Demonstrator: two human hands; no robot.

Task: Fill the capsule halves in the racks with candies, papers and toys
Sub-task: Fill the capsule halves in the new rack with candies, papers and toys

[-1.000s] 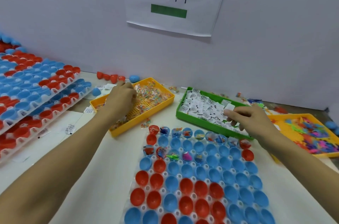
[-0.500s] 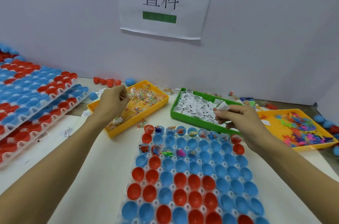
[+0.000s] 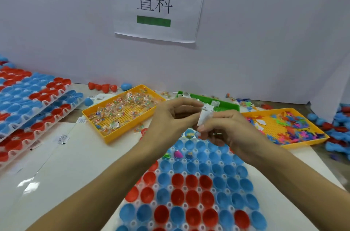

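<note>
A clear rack (image 3: 189,210) of blue and red capsule halves lies in front of me; a few halves at its far end hold small toys. Both hands meet above that far end. My right hand (image 3: 225,130) pinches small white folded papers (image 3: 203,117). My left hand (image 3: 170,119) has its fingertips closed at the top of the same papers; whether it holds a candy I cannot tell. Behind stand a yellow candy tray (image 3: 121,111), a green paper tray (image 3: 223,102) mostly hidden by my hands, and a yellow toy tray (image 3: 284,126).
Two stacked racks (image 3: 32,107) of capsule halves fill the left side. Loose red and blue halves lie by the back wall (image 3: 106,87) and in a heap at the far right (image 3: 335,130). Stray papers (image 3: 62,139) lie on the white table. A printed sign hangs on the wall.
My left hand left the candy tray and came right; my right hand lifted off the green tray with papers. The two hands now meet over the rack's far end. The view tilted.
</note>
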